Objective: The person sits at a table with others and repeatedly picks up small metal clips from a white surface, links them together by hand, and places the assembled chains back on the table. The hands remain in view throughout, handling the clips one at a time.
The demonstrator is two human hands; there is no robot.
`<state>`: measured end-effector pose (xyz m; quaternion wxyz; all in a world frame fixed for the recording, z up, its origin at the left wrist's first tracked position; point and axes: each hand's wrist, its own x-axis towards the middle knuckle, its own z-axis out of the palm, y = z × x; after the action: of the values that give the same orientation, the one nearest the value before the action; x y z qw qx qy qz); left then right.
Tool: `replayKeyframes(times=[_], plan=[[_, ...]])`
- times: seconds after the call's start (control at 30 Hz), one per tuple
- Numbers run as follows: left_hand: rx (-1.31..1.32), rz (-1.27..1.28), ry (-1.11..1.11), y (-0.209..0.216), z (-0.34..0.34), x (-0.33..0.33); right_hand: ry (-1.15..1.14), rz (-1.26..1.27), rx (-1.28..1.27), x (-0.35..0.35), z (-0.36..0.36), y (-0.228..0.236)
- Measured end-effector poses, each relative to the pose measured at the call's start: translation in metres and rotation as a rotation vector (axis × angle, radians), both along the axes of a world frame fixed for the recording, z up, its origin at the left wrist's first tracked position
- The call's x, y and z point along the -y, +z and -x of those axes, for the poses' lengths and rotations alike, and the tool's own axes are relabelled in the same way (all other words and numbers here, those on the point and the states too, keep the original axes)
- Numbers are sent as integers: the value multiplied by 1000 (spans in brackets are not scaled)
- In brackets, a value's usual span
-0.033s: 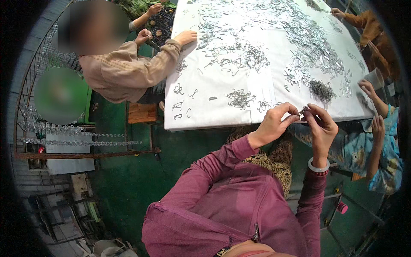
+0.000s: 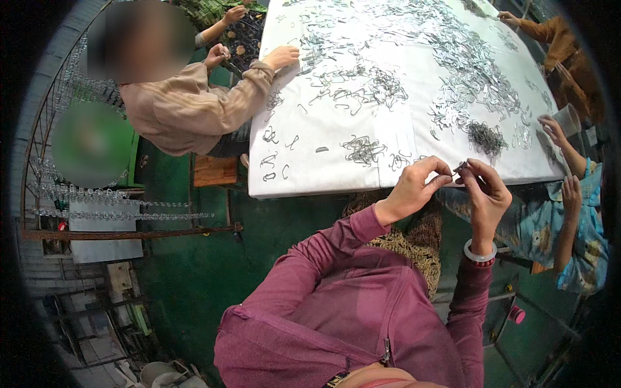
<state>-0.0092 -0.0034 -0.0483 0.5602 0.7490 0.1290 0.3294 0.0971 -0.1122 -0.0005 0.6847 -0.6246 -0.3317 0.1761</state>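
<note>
My left hand (image 2: 415, 189) and my right hand (image 2: 486, 194) meet just above the near edge of a white-covered table (image 2: 310, 182). Between their fingertips is a small dark metal piece (image 2: 460, 167), pinched from both sides; its exact shape is partly covered by the fingers. Beyond my hands lies a dense pile of dark, bent wire pieces (image 2: 486, 138). A looser heap of similar hook-shaped wire pieces (image 2: 362, 149) lies to the left, with a few single ones near the left edge. A white bangle (image 2: 480, 251) circles my right wrist.
Many shiny bent metal pieces (image 2: 466, 58) spread across the far tabletop. A person in a beige top (image 2: 207, 107) rests a hand on the left edge. At right, a person in blue (image 2: 585, 226) sits close by. A wooden stool (image 2: 215, 171) and hanging metal chains (image 2: 129, 204) are left.
The hand of the person in blue at the right has shifted slightly up and left. My own hands stay nearly in place, still pinching the small metal piece.
</note>
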Motion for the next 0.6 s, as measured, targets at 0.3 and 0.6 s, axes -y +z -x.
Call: replayKeyframes(times=[0.3,0.6], plan=[[-205,-329,481,-38,0,-130,-81,-19,-87,-8,1,-9],[-635,-649,550,-125,12,-212,-35,-41,-131,-7,-3,-5]])
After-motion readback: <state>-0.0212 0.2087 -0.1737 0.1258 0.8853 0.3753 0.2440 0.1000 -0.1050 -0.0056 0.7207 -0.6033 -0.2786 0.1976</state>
